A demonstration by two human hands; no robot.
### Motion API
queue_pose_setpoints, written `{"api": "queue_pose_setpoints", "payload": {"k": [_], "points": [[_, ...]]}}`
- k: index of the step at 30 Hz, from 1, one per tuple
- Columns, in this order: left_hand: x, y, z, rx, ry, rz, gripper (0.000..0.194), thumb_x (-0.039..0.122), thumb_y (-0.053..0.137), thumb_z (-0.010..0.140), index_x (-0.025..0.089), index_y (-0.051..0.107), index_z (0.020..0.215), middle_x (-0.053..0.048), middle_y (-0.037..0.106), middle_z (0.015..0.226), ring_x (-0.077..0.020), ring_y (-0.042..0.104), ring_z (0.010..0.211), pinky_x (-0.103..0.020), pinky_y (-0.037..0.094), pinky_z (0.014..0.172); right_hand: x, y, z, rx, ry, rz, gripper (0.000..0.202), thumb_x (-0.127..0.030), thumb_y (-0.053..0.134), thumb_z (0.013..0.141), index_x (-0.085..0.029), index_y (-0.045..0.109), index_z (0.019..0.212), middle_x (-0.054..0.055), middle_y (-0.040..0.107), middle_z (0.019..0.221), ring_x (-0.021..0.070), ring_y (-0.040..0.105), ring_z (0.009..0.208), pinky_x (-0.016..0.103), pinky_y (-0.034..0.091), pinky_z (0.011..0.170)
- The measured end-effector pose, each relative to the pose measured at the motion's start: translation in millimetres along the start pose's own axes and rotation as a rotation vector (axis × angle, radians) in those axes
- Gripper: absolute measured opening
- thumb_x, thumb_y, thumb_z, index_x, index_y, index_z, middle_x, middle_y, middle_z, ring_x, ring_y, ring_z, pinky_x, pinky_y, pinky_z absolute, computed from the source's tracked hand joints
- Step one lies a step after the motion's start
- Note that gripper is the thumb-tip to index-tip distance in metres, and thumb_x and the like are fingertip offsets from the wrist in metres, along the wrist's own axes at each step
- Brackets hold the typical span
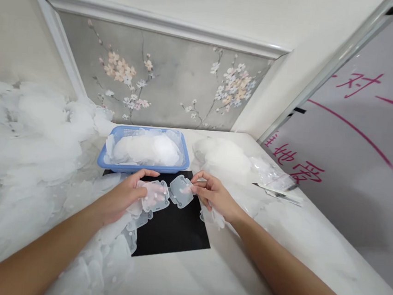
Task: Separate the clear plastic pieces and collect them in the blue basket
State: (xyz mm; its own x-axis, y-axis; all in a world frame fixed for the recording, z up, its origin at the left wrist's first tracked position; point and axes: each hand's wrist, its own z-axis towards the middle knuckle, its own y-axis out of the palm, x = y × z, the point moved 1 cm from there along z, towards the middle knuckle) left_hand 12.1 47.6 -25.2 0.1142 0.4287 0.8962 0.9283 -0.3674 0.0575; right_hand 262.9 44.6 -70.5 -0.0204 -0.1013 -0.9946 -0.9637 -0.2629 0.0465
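Observation:
My left hand grips a translucent, flat plastic piece with a scalloped outline and small marks near its edge. Pinched between the fingers of my right hand is a similar translucent plastic piece. The two pieces are side by side above a black mat, their near edges almost meeting; whether they touch, I cannot tell. More translucent pieces lie under and beside my left hand. Below my right hand, a few others rest at the mat's right edge.
Behind the mat stands a blue plastic basket full of translucent pieces. A large heap of pieces covers the left side. Another pile and a plastic bag sit at the back right, before a whiteboard with red writing.

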Motion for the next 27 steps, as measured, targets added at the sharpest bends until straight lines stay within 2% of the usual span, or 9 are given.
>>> {"api": "queue_pose_setpoints", "payload": {"k": [4,9,12,16,19,22,24,27], "points": [[-1,-0.8,1,-0.048,0.006,-0.018,0.062,0.024,0.074,0.069,0.027,0.051,0.127,-0.007,0.072,0.118,-0.026,0.072,0.096,-0.035,0.054,0.076,0,-1,0,0.011,0.023,-0.031,0.034,-0.044,0.071,0.076,-0.021,0.057,0.095,-0.006,0.062,0.062,0.0041,0.031,0.033,0.024,0.025,0.041],[-3,-2.9,3,-0.065,0.017,0.01,0.065,0.033,0.078,0.072,0.028,0.05,0.13,-0.008,0.069,0.125,-0.0252,0.07,0.096,-0.036,0.053,0.078,-1,-2,1,0.023,0.033,-0.01,0.03,-0.041,0.071,0.075,-0.021,0.06,0.095,-0.009,0.056,0.053,0.0054,0.03,0.034,0.025,0.025,0.043],[-6,-4.4,4,-0.05,0.024,0.061,0.061,0.038,0.079,0.073,0.028,0.054,0.128,-0.007,0.071,0.116,-0.0243,0.07,0.092,-0.035,0.053,0.077,-3,-2,0,0.027,0.033,0.001,0.026,-0.038,0.069,0.076,-0.021,0.06,0.094,-0.009,0.055,0.05,0.0056,0.03,0.034,0.026,0.024,0.045],[-6,-2.8,4,-0.06,0.054,0.133,0.045,0.046,0.077,0.074,0.021,0.065,0.109,-0.006,0.073,0.093,-0.0227,0.068,0.084,-0.032,0.051,0.072,-4,-2,0,0.033,0.036,0.0,0.023,-0.036,0.066,0.077,-0.02,0.062,0.092,-0.013,0.042,0.039,0.0064,0.028,0.033,0.027,0.022,0.046],[-3,0.0,3,-0.056,0.064,0.133,0.042,0.052,0.074,0.076,0.019,0.068,0.1,-0.007,0.073,0.093,-0.0223,0.067,0.082,-0.032,0.051,0.07,-3,-3,0,0.028,0.05,0.009,0.023,-0.036,0.066,0.077,-0.02,0.061,0.092,-0.013,0.041,0.037,0.0065,0.026,0.032,0.027,0.019,0.046],[0,1.9,2,-0.013,0.024,0.101,0.043,0.051,0.072,0.077,0.02,0.068,0.106,-0.007,0.073,0.096,-0.0229,0.068,0.085,-0.031,0.051,0.069,-1,-5,1,0.028,0.058,0.027,0.02,-0.035,0.065,0.077,-0.02,0.063,0.09,-0.012,0.04,0.037,0.0066,0.026,0.033,0.026,0.019,0.046],[2,2.2,1,0.009,-0.015,0.072,0.044,0.048,0.071,0.078,0.021,0.065,0.113,-0.007,0.074,0.096,-0.0235,0.068,0.086,-0.031,0.051,0.069,-1,-5,1,0.064,0.077,0.069,0.013,-0.031,0.064,0.074,-0.02,0.062,0.081,-0.011,0.04,0.038,0.0069,0.028,0.035,0.026,0.019,0.045],[3,1.4,-1,-0.024,-0.043,0.042,0.047,0.041,0.07,0.08,0.023,0.061,0.122,-0.007,0.075,0.101,-0.0243,0.069,0.089,-0.032,0.052,0.069,-2,-3,0,0.144,0.093,0.148,0.01,-0.028,0.06,0.072,-0.02,0.059,0.066,-0.007,0.04,0.042,0.0091,0.034,0.041,0.026,0.023,0.044]]}}
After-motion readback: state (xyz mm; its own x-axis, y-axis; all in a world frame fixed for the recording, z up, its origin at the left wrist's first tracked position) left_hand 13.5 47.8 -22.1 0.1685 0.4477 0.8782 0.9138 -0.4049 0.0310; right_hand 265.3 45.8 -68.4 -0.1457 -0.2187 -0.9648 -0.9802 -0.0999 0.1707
